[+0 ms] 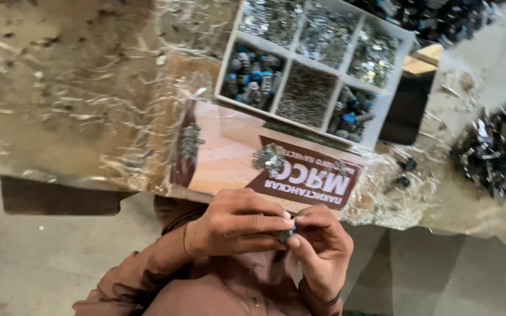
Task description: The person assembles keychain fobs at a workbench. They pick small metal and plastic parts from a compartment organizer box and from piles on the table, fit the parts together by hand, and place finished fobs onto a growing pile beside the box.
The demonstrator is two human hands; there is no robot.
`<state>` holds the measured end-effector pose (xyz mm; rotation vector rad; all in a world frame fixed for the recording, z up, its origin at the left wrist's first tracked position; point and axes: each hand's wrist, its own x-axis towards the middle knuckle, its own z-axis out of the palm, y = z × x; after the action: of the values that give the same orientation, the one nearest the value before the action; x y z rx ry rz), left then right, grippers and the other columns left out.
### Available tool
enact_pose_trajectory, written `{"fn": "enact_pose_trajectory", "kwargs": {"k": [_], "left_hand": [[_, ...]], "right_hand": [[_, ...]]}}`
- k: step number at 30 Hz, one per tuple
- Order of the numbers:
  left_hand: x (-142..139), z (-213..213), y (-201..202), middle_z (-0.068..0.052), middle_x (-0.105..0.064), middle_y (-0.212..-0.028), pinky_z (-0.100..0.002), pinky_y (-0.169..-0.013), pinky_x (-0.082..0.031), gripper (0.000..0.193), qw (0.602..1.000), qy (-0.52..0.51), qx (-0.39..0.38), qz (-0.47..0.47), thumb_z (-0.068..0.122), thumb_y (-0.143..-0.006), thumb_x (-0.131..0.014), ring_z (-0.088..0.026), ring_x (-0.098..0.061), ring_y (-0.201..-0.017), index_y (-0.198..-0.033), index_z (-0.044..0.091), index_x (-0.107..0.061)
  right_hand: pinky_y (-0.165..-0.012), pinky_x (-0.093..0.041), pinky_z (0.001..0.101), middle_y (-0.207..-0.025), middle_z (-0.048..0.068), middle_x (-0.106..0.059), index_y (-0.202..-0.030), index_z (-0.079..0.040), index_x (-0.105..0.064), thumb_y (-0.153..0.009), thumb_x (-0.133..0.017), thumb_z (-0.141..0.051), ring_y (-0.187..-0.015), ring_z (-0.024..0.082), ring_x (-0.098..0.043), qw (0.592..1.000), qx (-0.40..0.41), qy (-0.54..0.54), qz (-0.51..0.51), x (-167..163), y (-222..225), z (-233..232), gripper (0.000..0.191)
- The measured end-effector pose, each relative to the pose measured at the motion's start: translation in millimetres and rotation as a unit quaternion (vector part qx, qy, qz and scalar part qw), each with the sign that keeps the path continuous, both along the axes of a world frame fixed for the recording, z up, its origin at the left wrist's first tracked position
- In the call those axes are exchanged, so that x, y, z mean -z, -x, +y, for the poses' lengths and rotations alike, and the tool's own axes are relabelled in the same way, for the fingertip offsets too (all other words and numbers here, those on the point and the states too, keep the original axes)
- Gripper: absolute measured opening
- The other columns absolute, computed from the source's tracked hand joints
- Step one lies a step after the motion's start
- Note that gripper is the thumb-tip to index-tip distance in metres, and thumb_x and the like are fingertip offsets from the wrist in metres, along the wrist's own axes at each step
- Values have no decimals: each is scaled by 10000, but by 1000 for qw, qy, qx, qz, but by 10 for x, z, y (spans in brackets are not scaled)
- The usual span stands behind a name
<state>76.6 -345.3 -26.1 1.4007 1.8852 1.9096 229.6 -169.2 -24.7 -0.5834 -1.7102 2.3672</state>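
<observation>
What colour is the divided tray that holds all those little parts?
White, in the head view: the tray has white walls and dividers around grey metal bits and blue-tipped parts.

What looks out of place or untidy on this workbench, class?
Small metal parts lie loose outside the white divided tray: one cluster on the printed board, another at its left edge. The clear plastic sheet over the bench is crumpled.

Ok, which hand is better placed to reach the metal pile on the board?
Probably left: the left hand sits nearest the pile, while the right hand is farther off. Both pinch the part.
</observation>
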Motion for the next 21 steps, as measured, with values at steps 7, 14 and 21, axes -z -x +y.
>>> {"fn": "enact_pose_trajectory", "kwargs": {"k": [7,14,21], "left_hand": [[-74,-792,137,-136,-710,-1166,-310,-786,-638,376,992,-4,-118,-55,140,-841,-899,-218,-742,-1008,-1159,39,-727],[-107,-1341,194,-125,-717,-1124,-196,-617,-540,427,957,15,-278,-79,132,-769,-942,-42,-625,-723,-1133,41,-739],[-110,-1300,366,-75,-732,-1120,-206,-624,-542,399,976,14,-207,-70,152,-801,-932,-66,-629,-721,-1145,63,-749]], "right_hand": [[-847,-562,307,-1148,84,-649,-1203,-69,-664,-915,-714,-139,-1025,206,-661,852,-130,-504,55,66,708,-626,302],[-612,-502,341,-1002,119,-618,-1356,-74,-674,-843,-819,-483,-896,249,-593,699,-200,-686,32,-8,1389,-1120,672],[-790,-557,393,-1023,75,-678,-1060,-89,-767,-817,-799,-6,-928,239,-660,687,-120,-683,218,49,919,-724,259]]}}
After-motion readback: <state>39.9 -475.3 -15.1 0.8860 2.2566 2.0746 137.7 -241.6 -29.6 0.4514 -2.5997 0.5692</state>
